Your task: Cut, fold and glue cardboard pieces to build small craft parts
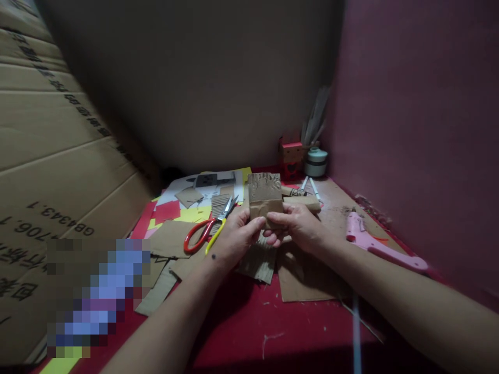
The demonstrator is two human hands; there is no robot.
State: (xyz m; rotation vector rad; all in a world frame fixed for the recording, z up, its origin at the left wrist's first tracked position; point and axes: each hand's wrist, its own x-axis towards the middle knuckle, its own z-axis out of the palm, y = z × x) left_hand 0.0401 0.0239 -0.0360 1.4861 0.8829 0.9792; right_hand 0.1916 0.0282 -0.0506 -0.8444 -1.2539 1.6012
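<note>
Between my two hands is a small brown cardboard box (pixel 265 193), held above the table; its top face looks rough and torn. My left hand (pixel 241 228) grips its left side, thumb along the lower front. On the right, my right hand (pixel 298 223) pinches the lower front corner with thumb and fingers. Scissors (pixel 202 235) with one red and one yellow handle lie just left of my left hand, blades partly open. Corrugated cardboard scraps (pixel 259 262) lie beneath my hands, and a cardboard roll (pixel 304 202) is behind the right one.
A pink glue gun (pixel 384 246) lies at the right. Behind stand a small red-and-brown cardboard figure (pixel 291 158) and a mint-green jar (pixel 315 162). Coloured paper (pixel 167 210) covers the back left. A large carton (pixel 58 171) walls the left; a clear stick (pixel 356 332) lies in front.
</note>
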